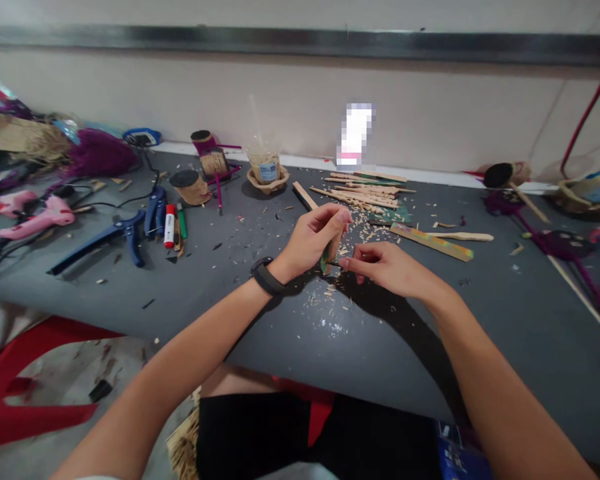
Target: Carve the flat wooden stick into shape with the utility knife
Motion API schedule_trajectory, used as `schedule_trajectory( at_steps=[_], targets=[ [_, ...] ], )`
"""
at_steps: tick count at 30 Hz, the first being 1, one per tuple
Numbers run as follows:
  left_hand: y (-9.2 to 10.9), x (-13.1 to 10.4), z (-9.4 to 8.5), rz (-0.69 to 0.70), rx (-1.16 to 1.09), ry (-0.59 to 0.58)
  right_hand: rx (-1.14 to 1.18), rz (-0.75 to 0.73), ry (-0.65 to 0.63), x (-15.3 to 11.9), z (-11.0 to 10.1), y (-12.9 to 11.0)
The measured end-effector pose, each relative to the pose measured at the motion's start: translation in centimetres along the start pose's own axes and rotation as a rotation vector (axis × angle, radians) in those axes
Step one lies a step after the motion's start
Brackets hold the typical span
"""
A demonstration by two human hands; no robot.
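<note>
My left hand [317, 237], with a dark band on its wrist, is closed round a short wooden strip [333, 248] with green on one side. The strip slants down, its lower end close to the tabletop. My right hand [383, 267] is just to the right, thumb and finger pinched on a thin dark blade-like piece [334, 264] that meets the strip's lower part. Most of this piece is hidden by the fingers. Pale wood shavings [337, 300] lie around and below both hands. Beyond them is a pile of carved wooden sticks [365, 193].
A painted flat strip [433, 243] and a pale stick [463, 236] lie right of the pile. On the left are blue cutters [100, 243], a red-and-white marker [169, 227] and a pink glue gun [40, 220]. A plastic cup [264, 163] stands near the wall.
</note>
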State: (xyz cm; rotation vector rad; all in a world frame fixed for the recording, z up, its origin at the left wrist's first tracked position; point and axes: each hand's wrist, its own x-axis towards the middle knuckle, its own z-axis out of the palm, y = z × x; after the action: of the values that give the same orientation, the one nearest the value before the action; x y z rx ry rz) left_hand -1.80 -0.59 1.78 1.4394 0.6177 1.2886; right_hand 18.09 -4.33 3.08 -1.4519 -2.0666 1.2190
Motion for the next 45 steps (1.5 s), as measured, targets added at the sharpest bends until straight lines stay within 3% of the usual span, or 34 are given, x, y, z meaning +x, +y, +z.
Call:
schedule_trajectory(
  at_steps=[8, 16, 21, 28, 33, 37, 41, 45],
  targets=[
    [0.4, -0.4, 0.7, -0.016, 0.010, -0.055, -0.134, 0.057, -0.062, 0.7, 0.6, 0.9],
    [0.3, 0.0, 0.3, 0.000, -0.002, 0.060, -0.093, -0.014, 0.001, 0.2, 0.0, 0.6],
    [0.2, 0.0, 0.6, -0.006, 0.038, 0.096, -0.108, 0.030, 0.042, 0.1, -0.4, 0.4],
    [0.1, -0.5, 1.5, 0.008, 0.084, 0.075, -0.377, 0.064, 0.022, 0.4, -0.3, 0.7],
    [-0.1, 0.1, 0.2, -0.035, 0.032, 0.128, -0.251, -0.034, -0.030, 0.5, -0.2, 1.4],
    [-0.5, 0.6, -0.5, -0.049, -0.022, 0.162, -0.156, -0.043, 0.011, 0.1, -0.1, 0.9],
    [-0.4, 0.5, -0.2, -0.045, 0.006, 0.163, -0.192, -0.017, 0.082, 0.0, -0.3, 0.5],
    [0.2, -0.2, 0.8, -0.035, 0.050, 0.095, -0.203, 0.002, 0.033, 0.5, 0.0, 0.5]
  ],
)
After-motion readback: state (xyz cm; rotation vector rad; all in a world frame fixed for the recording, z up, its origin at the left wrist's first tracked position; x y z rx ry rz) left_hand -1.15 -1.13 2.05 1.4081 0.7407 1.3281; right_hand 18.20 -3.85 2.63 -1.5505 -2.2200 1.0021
